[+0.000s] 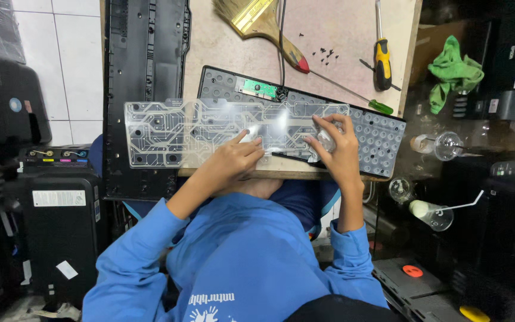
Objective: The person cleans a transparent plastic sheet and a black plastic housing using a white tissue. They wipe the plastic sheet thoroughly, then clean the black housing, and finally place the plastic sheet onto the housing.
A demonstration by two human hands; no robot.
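Observation:
A clear keyboard membrane sheet (168, 131) with printed circuit traces lies across the front of a small wooden table (341, 30), overhanging its left edge. Under it sits an opened black keyboard base (382, 137) with rows of rubber domes and a small green circuit board (257, 89). My left hand (236, 156) presses its fingertips on the sheet near the middle. My right hand (336, 146) rests on the sheet's right end, fingers curled around a small clear piece.
A paintbrush (257, 21), a yellow-handled screwdriver (381, 59), a green-handled screwdriver (353, 95) and several loose black screws (328, 55) lie at the table's back. A black keyboard cover (144, 53) stands at left. A green cloth (454, 71), plastic cups (433, 213) and printers (61, 220) surround the table.

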